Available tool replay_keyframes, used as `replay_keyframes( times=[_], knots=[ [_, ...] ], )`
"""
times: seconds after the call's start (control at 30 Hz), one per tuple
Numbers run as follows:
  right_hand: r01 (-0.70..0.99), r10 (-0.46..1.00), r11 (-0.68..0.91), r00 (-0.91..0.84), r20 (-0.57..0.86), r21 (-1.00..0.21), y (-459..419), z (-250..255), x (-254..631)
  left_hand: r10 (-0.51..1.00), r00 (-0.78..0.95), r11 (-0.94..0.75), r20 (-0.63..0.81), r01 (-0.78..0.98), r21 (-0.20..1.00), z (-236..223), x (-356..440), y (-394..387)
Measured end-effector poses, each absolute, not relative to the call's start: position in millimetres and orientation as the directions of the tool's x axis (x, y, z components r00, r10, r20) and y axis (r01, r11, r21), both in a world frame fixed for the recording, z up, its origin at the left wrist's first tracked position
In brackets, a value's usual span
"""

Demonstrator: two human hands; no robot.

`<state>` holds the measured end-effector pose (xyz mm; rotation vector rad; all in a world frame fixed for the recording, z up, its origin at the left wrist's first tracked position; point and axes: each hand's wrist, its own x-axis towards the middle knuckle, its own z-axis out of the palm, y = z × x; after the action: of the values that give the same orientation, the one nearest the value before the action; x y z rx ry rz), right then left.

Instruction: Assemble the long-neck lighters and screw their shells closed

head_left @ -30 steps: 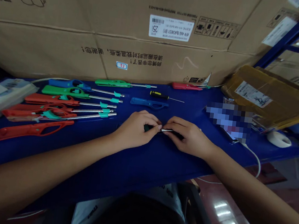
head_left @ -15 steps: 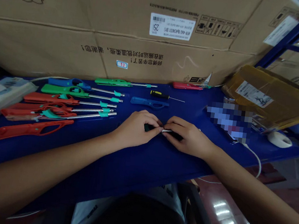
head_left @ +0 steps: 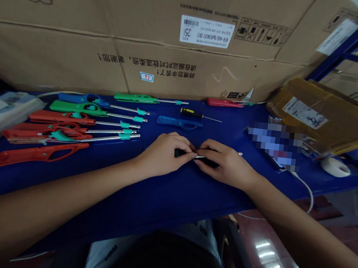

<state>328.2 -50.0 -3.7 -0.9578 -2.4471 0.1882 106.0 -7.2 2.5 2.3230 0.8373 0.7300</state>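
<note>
Near the middle of the blue table, my left hand [head_left: 165, 155] and my right hand [head_left: 230, 165] meet at the fingertips around a long-nosed lighter [head_left: 199, 157]. Its metal rod shows between the hands, and its tip pokes out beyond my right hand. My left fingers are closed over the handle end, which is mostly hidden; a dark edge shows beside the wrist. The right fingers pinch the rod. Just behind lie a blue lighter half-shell [head_left: 178, 122] and a black-and-yellow screwdriver [head_left: 192, 113].
Several red, green and blue lighters with teal tape lie at left, beside a red half-shell [head_left: 37, 156] and a white power strip [head_left: 5, 117]. Cardboard boxes [head_left: 78, 52] wall the back. On the right are a blurred-out device [head_left: 269, 143], a tape roll [head_left: 335, 167] and a brown package [head_left: 327, 119].
Slightly more of the rod tip shows past my right hand, and a dark edge shows near my left wrist. The hands keep nearly the same place and grip.
</note>
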Motion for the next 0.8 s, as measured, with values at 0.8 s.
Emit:
replay_keyframes(
  times=[0.8],
  knots=[
    [0.548, 0.721, 0.692, -0.556, 0.413, -0.471, -48, 0, 335, 0.562, 0.675, -0.812, 0.478, 0.339, 0.475, -12, 107, -7]
  ],
)
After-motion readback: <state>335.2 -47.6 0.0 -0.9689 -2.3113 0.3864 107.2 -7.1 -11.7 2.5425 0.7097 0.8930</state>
